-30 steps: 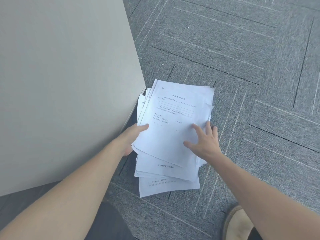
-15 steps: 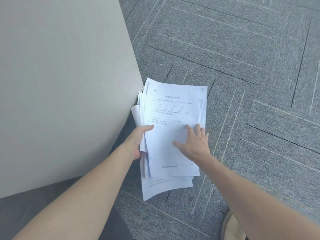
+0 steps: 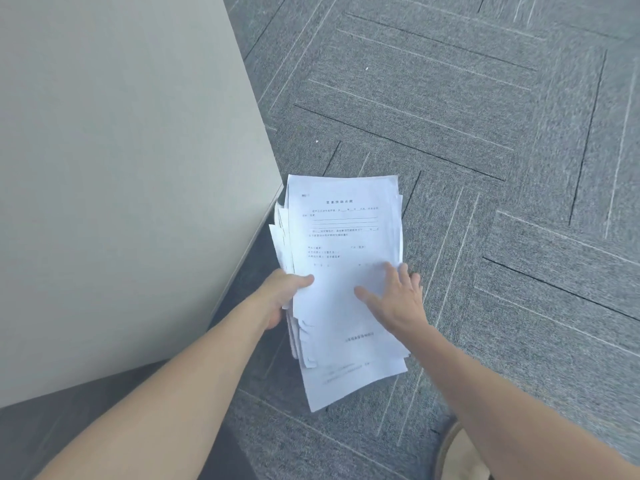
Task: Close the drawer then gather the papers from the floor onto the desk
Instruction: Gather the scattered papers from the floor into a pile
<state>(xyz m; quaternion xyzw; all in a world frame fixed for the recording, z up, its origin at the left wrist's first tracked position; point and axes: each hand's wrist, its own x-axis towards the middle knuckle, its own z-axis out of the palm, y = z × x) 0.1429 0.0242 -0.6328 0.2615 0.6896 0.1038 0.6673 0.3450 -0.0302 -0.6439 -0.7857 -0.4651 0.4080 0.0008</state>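
A stack of white printed papers [image 3: 343, 237] sits over the grey carpet just right of the desk [image 3: 121, 168], whose pale grey top fills the left of the view. My left hand [image 3: 284, 292] grips the stack's left edge, thumb on top and fingers underneath. My right hand [image 3: 394, 299] lies flat on the top sheet near its right edge, fingers spread. The sheets are roughly squared, with lower ones sticking out at the near end. No drawer shows in this view.
Grey patterned carpet tiles [image 3: 485, 150] cover the floor to the right and beyond. A dark floor strip [image 3: 104, 427] runs under the desk's near edge. The toe of a tan shoe [image 3: 460, 455] shows at the bottom right.
The fanned sheets have been drawn together into a narrower, straighter stack. My left hand has closed on its left edge, and my right hand has slid with the top sheet toward the left.
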